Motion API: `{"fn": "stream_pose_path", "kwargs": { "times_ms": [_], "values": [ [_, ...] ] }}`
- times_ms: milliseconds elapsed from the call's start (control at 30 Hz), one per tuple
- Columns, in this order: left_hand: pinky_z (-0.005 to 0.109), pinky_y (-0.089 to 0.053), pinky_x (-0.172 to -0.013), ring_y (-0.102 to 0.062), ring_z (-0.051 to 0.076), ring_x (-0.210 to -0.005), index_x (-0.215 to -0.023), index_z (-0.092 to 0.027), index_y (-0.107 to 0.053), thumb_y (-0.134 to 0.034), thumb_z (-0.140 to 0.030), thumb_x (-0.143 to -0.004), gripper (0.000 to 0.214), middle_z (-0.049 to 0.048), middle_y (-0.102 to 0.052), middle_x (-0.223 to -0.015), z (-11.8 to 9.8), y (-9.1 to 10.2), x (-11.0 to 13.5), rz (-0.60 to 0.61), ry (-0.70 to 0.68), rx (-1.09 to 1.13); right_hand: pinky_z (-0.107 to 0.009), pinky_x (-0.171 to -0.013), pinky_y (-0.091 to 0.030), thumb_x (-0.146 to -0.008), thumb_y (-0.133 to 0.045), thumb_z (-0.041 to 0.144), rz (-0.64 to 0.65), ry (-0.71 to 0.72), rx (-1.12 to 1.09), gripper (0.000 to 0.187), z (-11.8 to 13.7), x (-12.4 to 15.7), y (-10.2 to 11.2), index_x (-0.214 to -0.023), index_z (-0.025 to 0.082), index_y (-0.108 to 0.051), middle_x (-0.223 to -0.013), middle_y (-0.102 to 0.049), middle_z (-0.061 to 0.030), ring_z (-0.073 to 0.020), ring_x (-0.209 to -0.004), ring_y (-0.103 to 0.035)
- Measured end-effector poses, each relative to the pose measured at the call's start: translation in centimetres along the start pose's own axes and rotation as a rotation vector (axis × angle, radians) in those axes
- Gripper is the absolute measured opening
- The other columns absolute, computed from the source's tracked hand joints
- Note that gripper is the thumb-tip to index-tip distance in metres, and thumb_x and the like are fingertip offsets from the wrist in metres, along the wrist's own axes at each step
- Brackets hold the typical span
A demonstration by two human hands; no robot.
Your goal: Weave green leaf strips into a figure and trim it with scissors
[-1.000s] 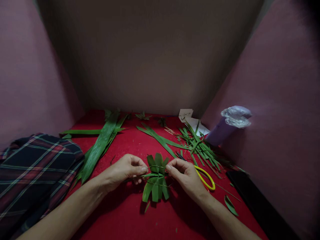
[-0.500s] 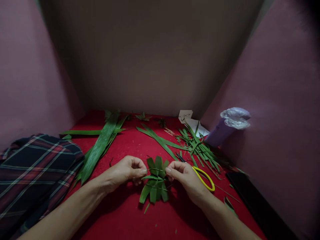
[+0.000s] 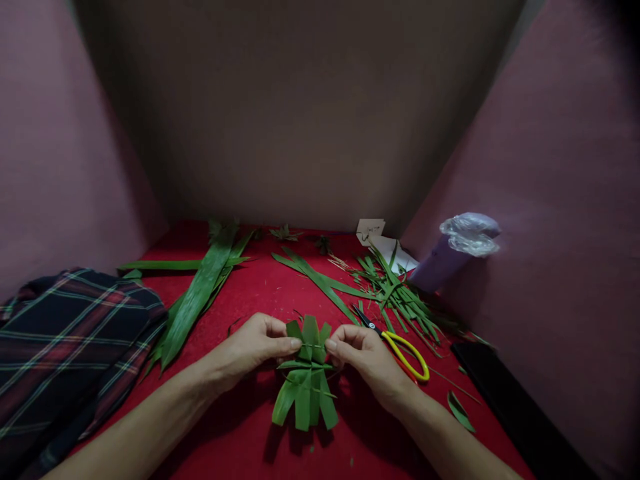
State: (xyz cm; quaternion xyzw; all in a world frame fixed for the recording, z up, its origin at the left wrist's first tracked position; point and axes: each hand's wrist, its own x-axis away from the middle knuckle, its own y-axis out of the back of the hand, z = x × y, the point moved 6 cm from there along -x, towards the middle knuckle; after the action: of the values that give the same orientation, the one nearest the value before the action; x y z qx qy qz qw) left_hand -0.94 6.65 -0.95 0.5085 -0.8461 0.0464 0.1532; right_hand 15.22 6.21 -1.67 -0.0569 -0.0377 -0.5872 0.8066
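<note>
Between left hand (image 3: 261, 341) and right hand (image 3: 364, 352), apparently pinched, leafwork (image 3: 307, 366).

red surface (image 3: 260, 287): broad leaves (image 3: 200, 293), green strips (image 3: 407, 300), 1 plaid cloth (image 3: 85, 340), yellow-handled scissors (image 3: 390, 337)

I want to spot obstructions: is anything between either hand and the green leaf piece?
Nothing visible: the left hand and right hand pinch the leaf piece from opposite sides. The scissors lie beyond the right hand, not between.

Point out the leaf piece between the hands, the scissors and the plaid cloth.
Leaf piece (image 3: 311, 365): head view, on the crosswise strip at its middle.
Scissors (image 3: 388, 336): head view, on the yellow handle near the blades.
Plaid cloth (image 3: 85, 340): head view, on its middle.
</note>
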Motion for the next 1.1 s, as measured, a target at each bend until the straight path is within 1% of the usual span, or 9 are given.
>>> {"fn": "stream_pose_path", "kwargs": {
  "times_ms": [100,300,433,533,667,800,933,1100],
  "values": [
    [0.024,-0.016,-0.044,-0.026,0.007,-0.042,-0.050,-0.016,-0.050,-0.061,-0.043,-0.070,0.034,-0.0075,-0.040,-0.044,-0.19,-0.03,0.14,-0.001,0.022,-0.001,-0.025,-0.053,-0.031,-0.071,-0.066,0.037,-0.004,0.003,0.009,0.028,0.09,0.00,0.03,-0.057,0.016,-0.054,-0.052,-0.051,0.0035,-0.0098,-0.050,-0.041],
    [0.023,-0.017,-0.043,-0.025,0.007,-0.041,-0.051,-0.015,-0.053,-0.060,-0.038,-0.071,0.031,-0.0076,-0.039,-0.042,-0.31,-0.04,0.30,-0.003,0.050,-0.027,-0.024,-0.053,-0.030,-0.071,-0.066,0.035,-0.005,0.006,0.017,0.027,-0.10,-0.07,0.11,-0.058,0.016,-0.053,-0.052,-0.051,0.0034,-0.0094,-0.050,-0.041],
    [0.023,-0.022,-0.047,-0.032,0.008,-0.045,-0.053,-0.015,-0.054,-0.061,-0.037,-0.071,0.029,-0.0041,-0.048,-0.049,-0.14,-0.23,0.11,0.036,0.008,0.030,-0.024,-0.052,-0.029,-0.070,-0.066,0.037,-0.016,0.001,0.021,0.027,-0.16,-0.06,0.12,-0.058,0.016,-0.053,-0.052,-0.051,0.0037,-0.0094,-0.049,-0.040],
    [0.023,-0.024,-0.048,-0.035,0.008,-0.047,-0.056,-0.014,-0.056,-0.063,-0.038,-0.071,0.029,-0.0040,-0.048,-0.051,0.14,-0.33,-0.07,0.044,-0.014,0.061,-0.024,-0.051,-0.029,-0.070,-0.066,0.037,-0.021,-0.002,0.013,0.028,-0.13,-0.09,0.04,-0.059,0.016,-0.052,-0.052,-0.051,0.0038,-0.0090,-0.048,-0.040],
    [0.022,-0.027,-0.049,-0.038,0.008,-0.048,-0.061,-0.014,-0.059,-0.063,-0.039,-0.072,0.028,-0.0041,-0.050,-0.053,0.42,-0.24,-0.37,0.032,-0.016,0.086,-0.023,-0.050,-0.030,-0.069,-0.067,0.037,-0.013,-0.002,-0.006,0.028,-0.13,-0.17,-0.11,-0.058,0.016,-0.052,-0.051,-0.050,0.0042,-0.0085,-0.047,-0.039],
    [0.022,-0.033,-0.052,-0.046,0.009,-0.051,-0.067,-0.013,-0.063,-0.066,-0.035,-0.071,0.022,-0.0022,-0.057,-0.057,0.41,-0.10,-0.53,0.018,-0.022,0.110,-0.022,-0.049,-0.031,-0.069,-0.067,0.036,-0.023,-0.002,-0.015,0.027,-0.20,-0.22,-0.05,-0.058,0.016,-0.053,-0.051,-0.051,0.0041,-0.0083,-0.047,-0.040],
    [0.022,-0.037,-0.053,-0.050,0.010,-0.052,-0.067,-0.013,-0.066,-0.067,-0.031,-0.070,0.018,-0.0002,-0.062,-0.058,0.40,-0.14,-0.47,0.017,-0.017,0.133,-0.022,-0.048,-0.031,-0.067,-0.068,0.037,-0.027,-0.007,-0.015,0.027,-0.27,-0.25,-0.05,-0.057,0.016,-0.053,-0.051,-0.051,0.0038,-0.0085,-0.046,-0.041],
    [0.022,-0.039,-0.053,-0.052,0.011,-0.052,-0.065,-0.013,-0.066,-0.067,-0.030,-0.070,0.017,0.0007,-0.064,-0.058,0.48,0.00,-0.40,-0.022,0.015,0.134,-0.022,-0.049,-0.031,-0.067,-0.068,0.037,-0.022,0.000,-0.023,0.028,-0.38,-0.29,-0.13,-0.058,0.016,-0.053,-0.051,-0.051,0.0041,-0.0085,-0.046,-0.041]
  ]
}}
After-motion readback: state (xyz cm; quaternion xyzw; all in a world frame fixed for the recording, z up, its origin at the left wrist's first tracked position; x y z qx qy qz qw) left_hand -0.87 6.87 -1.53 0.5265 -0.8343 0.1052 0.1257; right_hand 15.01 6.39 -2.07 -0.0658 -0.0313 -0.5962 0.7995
